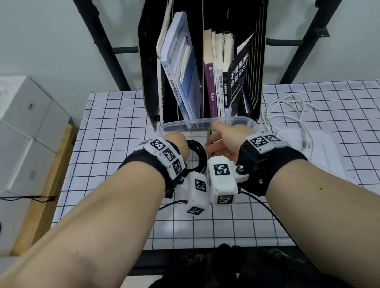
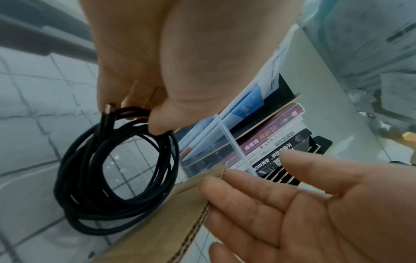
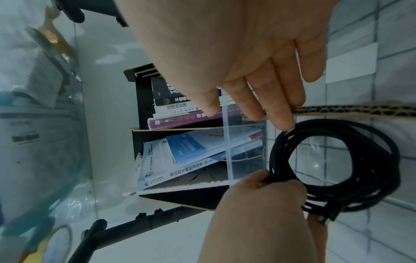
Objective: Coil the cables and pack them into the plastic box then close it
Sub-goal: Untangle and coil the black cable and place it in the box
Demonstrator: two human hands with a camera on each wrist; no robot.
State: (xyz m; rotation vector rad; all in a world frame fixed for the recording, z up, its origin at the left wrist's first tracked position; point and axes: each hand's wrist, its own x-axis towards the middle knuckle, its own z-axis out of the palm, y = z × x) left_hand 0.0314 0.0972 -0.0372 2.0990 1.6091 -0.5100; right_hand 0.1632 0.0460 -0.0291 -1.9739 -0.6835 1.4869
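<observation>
Pinching the black cable coil (image 2: pixel 117 170) near its top, the left hand (image 2: pixel 139 58) holds it with thumb and fingers curled round the loops. One plug end (image 2: pixel 107 109) sticks up just beside the thumb. The coil hangs over the clear plastic box (image 1: pixel 242 121), which sits open on the checked tabletop (image 1: pixel 107 126).

The right hand (image 3: pixel 258 53) has a loose, spread grip, with its fingers straight. Its fingertips (image 3: pixel 284 124) touch a strip of brown cardboard (image 3: pixel 360 110) that stands up inside the box, like a wall. One fingertip is very near the coil, maybe touching it, but the view is too blurry to be sure.

In the head view both wrists are close together over the box. A white cable (image 1: pixel 288 114) lies in a loose, messy pile on the tabletop, just to the right of the box. A flat see-through lid (image 1: pixel 318 149) seems to lie under that cable.

Behind the box stands a black book rack (image 1: pixel 203 43) full of books. White boxes (image 1: pixel 16 125) are stacked off to the left of the tabletop.
</observation>
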